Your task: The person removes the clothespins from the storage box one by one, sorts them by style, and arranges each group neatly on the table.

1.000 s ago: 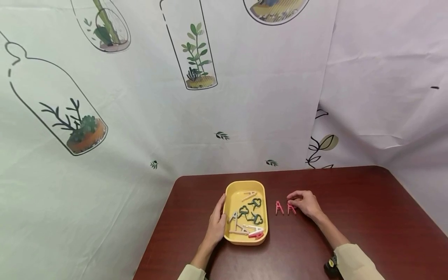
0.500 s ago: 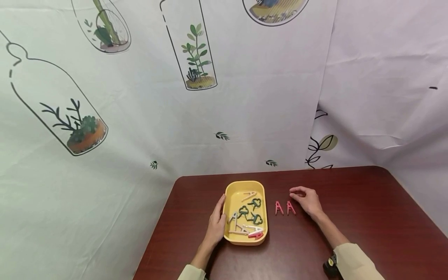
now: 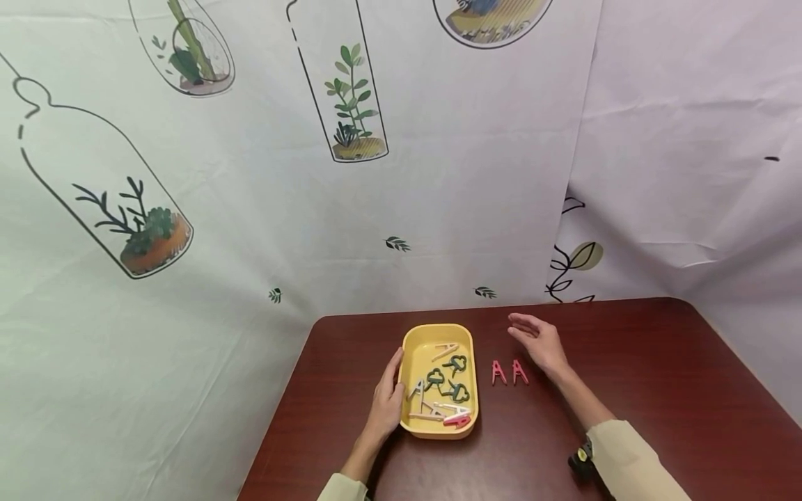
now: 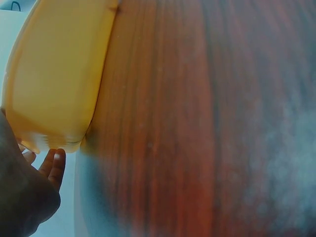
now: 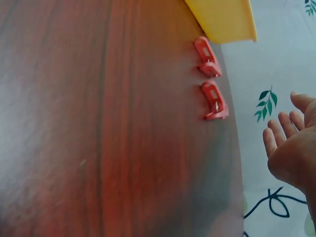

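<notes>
My left hand (image 3: 387, 402) lies along the left side of a yellow tray (image 3: 474, 369), fingers straight against its outer wall. In the left wrist view the fingertips (image 4: 58, 157) touch the tray's wall (image 4: 54, 74). To the right of the tray, two pink-red clothespins stand side by side, a left clothespin (image 3: 498, 372) and a right clothespin (image 3: 519, 371). Behind them my right hand (image 3: 542, 344) is raised over the table with loosely extended fingers and nothing in them. The right wrist view shows its palm (image 5: 294, 153) and spread fingers.
Inside the tray lie several pale clothespins, with a white clothespin (image 3: 452, 408) among them, a red clothespin (image 3: 458, 421) and green plant clips (image 3: 459, 392). The dark red-brown table (image 3: 658, 376) meets a printed white cloth (image 3: 438, 209) at its back edge.
My right hand has let go of the right clothespin and moved up and back from it, its fingers opening. The clothespins stay standing; the left hand remains at the tray.
</notes>
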A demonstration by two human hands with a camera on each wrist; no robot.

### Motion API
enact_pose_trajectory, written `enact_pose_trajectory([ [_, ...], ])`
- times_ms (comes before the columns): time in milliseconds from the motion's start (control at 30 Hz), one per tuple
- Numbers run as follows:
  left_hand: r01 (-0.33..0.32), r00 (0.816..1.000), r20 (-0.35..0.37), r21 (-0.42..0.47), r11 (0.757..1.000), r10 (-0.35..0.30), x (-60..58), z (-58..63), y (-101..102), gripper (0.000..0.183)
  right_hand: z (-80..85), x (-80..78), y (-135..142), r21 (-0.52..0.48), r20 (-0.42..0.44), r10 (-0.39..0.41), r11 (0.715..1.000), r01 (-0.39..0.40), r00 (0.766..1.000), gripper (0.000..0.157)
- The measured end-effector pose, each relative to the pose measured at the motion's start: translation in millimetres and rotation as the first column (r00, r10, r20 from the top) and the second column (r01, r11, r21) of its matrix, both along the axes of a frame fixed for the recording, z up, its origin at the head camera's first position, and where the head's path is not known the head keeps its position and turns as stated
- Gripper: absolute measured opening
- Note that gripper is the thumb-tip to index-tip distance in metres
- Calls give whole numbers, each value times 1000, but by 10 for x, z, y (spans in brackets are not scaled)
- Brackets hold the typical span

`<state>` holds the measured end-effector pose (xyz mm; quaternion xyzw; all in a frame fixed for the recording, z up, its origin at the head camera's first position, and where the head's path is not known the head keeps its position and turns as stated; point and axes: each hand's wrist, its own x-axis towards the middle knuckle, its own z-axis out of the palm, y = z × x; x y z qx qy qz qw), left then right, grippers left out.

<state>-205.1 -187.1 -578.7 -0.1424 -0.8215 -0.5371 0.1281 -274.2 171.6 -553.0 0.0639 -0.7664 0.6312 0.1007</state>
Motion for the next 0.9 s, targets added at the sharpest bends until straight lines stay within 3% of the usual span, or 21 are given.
enact_pose_trajectory([
  [267,-1,1000,-15,9,1000,1,-12,-28,-2,69,83,-64,-210,-45,-33,117,992,-119,993,45],
  [500,-34,999,-19,26,999,35,22,25,73,67,126,-66,-389,-35,-19,259,965,-260,966,40],
  [733,-10,1000,-1,66,998,10,147,253,132,63,175,-6,-552,3,16,439,899,-439,898,30],
  [900,-3,1000,-1,75,997,3,173,296,126,62,203,2,-657,27,17,545,838,-545,838,26],
])
